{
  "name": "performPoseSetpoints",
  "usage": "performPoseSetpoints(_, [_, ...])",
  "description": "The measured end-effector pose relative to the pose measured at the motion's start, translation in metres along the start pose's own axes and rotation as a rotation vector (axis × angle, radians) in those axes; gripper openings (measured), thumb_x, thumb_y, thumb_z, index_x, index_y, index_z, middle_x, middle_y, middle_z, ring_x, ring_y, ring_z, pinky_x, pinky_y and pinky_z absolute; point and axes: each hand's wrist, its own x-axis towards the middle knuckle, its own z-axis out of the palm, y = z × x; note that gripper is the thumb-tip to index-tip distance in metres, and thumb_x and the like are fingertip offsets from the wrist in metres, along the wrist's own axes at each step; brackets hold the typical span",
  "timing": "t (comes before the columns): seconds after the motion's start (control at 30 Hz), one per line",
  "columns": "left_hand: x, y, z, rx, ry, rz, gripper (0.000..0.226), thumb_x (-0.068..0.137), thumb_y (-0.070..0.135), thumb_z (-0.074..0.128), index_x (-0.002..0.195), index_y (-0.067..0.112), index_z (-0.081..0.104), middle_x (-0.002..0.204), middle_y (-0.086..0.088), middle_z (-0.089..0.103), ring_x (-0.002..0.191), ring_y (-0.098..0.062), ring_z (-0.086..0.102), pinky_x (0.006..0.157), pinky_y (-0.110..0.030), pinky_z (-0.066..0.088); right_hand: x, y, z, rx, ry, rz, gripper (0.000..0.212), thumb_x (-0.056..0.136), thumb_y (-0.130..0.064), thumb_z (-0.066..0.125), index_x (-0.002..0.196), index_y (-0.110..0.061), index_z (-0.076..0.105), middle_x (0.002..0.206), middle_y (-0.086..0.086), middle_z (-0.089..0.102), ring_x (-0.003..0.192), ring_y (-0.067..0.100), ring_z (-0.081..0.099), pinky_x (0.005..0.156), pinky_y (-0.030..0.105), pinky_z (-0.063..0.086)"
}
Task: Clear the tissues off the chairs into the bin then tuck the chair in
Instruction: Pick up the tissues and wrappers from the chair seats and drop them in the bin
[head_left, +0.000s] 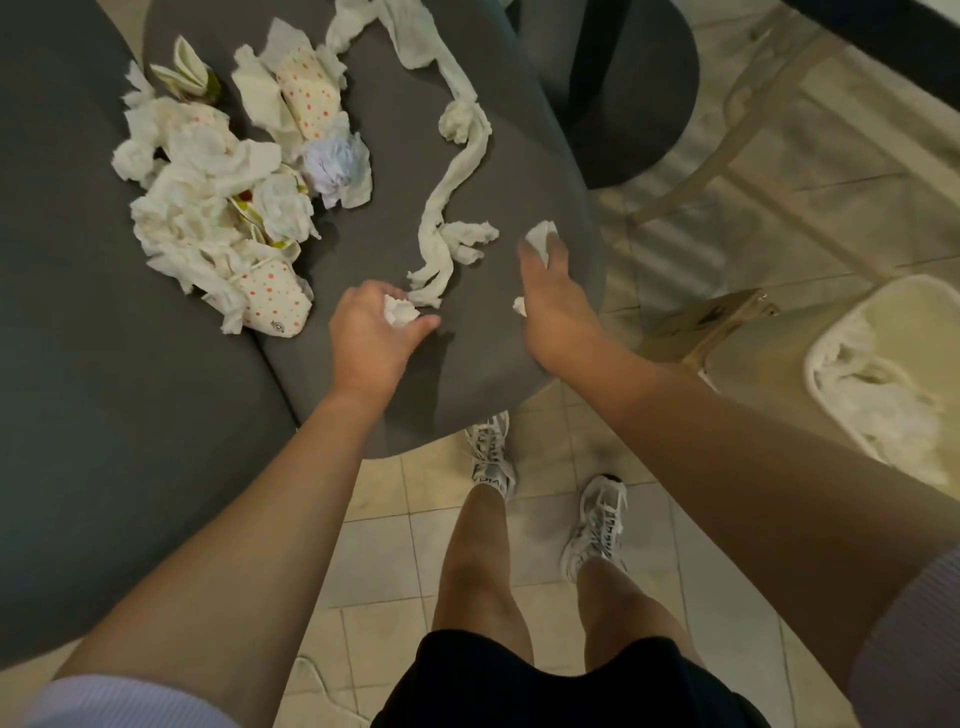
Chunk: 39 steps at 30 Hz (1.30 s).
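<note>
The person stands over the grey chair (395, 156), both hands down on the seat near its front edge. The left hand (371, 332) has its fingers curled round a small wad (400, 310) of tissue. The right hand (550, 291) grips another scrap (540, 236), white paper poking out above the fingers and a bit below the palm.

Most of the tissues are not yet cleared. A big pile (218, 192) sits at ten o'clock on the seat, spilling toward the neighbouring chair (78, 312), with spotted napkins mixed in. A long twisted strip (452, 182) runs from twelve o'clock down to just beside the left hand. The bin (893, 291) waits on the floor at three o'clock, already holding some paper.

To my eye she's gathering the loose bits first. It would go better to bunch the strip's near end into the left hand's wad and reel it in, rather than pinching crumbs one by one. Keep each fistful tight so nothing drops on the tiles on the swing to the bin.
</note>
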Motion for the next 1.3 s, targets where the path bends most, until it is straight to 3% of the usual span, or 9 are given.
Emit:
performPoseSetpoints(0.1, [-0.008,-0.006,0.008,0.056,0.068,-0.01,0.012,0.08,0.007,0.063,0.085,-0.003,0.058,0.092,-0.02,0.058,0.083,-0.03,0.055,0.064,-0.021,0.031,0.007,0.005,0.005,-0.066,0.01,0.099,0.074,0.091,0.0,0.051,0.148,-0.003,0.003,0.147,0.022,0.017,0.123,0.035,0.046,0.1,0.037,0.041])
performPoseSetpoints(0.27, [-0.024,0.011,0.011,-0.103,0.129,0.047,0.011,0.08,-0.01,0.05,0.085,-0.001,0.054,0.088,-0.007,0.05,0.08,-0.017,0.046,0.064,-0.016,0.029,0.003,0.021,0.004,-0.149,-0.017,0.028,0.033,0.097,-0.008,0.043,0.128,0.003,0.043,0.13,0.022,0.043,0.119,0.037,0.047,0.094,0.038,0.042])
performPoseSetpoints(0.43, [-0.036,0.044,0.019,-0.196,0.081,0.31,0.041,0.08,-0.014,0.05,0.116,0.004,0.057,0.104,-0.007,0.05,0.096,-0.005,0.05,0.094,-0.016,0.043,-0.01,0.039,-0.01,-0.122,0.089,-0.065,0.032,0.096,-0.026,0.048,0.12,-0.005,0.054,0.125,0.015,0.048,0.122,0.032,0.039,0.09,0.036,0.043])
performPoseSetpoints(0.67, [-0.059,0.1,0.052,-0.165,-0.051,0.506,0.018,0.077,0.009,0.071,0.075,0.001,0.055,0.122,0.006,0.046,0.114,-0.001,0.042,0.096,-0.004,0.03,-0.053,0.077,-0.048,0.019,0.326,-0.181,0.044,0.094,-0.04,0.044,0.101,0.0,0.062,0.122,0.015,0.052,0.106,0.031,0.053,0.071,0.031,0.041])
performPoseSetpoints(0.77, [-0.071,0.12,0.068,-0.037,-0.041,0.579,0.015,0.075,0.006,0.069,0.086,0.009,0.06,0.097,0.002,0.061,0.09,-0.004,0.051,0.08,-0.034,0.046,-0.072,0.099,-0.06,0.066,0.364,-0.114,0.042,0.096,-0.038,0.038,0.095,-0.003,0.06,0.1,0.015,0.064,0.09,0.033,0.061,0.065,0.029,0.033])
performPoseSetpoints(0.9, [-0.094,0.15,0.09,-0.09,-0.215,0.616,0.057,0.072,0.02,0.077,0.123,0.009,0.054,0.112,0.003,0.055,0.106,-0.004,0.044,0.094,-0.013,0.036,-0.1,0.142,-0.07,0.188,0.393,-0.122,0.031,0.096,-0.026,0.041,0.113,-0.001,0.05,0.104,0.021,0.062,0.092,0.037,0.059,0.066,0.034,0.035])
performPoseSetpoints(1.07, [-0.122,0.183,0.119,-0.074,-0.234,0.768,0.029,0.08,0.026,0.07,0.079,-0.002,0.059,0.1,-0.001,0.054,0.089,0.002,0.045,0.08,-0.003,0.037,-0.133,0.197,-0.067,0.22,0.51,-0.106,0.047,0.084,0.004,0.047,0.131,0.004,0.044,0.117,0.026,0.054,0.095,0.042,0.058,0.08,0.045,0.048])
performPoseSetpoints(1.17, [-0.138,0.202,0.137,-0.004,-0.258,0.92,0.035,0.086,0.036,0.056,0.076,0.002,0.06,0.086,-0.008,0.065,0.079,-0.017,0.057,0.071,-0.035,0.048,-0.157,0.226,-0.066,0.263,0.561,-0.008,0.054,0.083,0.008,0.048,0.136,-0.001,0.041,0.117,0.025,0.054,0.104,0.039,0.052,0.087,0.043,0.043])
performPoseSetpoints(1.3, [-0.164,0.237,0.161,0.142,-0.256,0.993,0.056,0.082,0.057,0.047,0.058,0.006,0.054,0.057,-0.004,0.052,0.055,-0.018,0.047,0.05,-0.031,0.035,-0.185,0.261,-0.065,0.282,0.593,0.063,0.029,0.094,-0.004,0.039,0.122,-0.001,0.048,0.109,0.021,0.056,0.098,0.034,0.052,0.073,0.033,0.031])
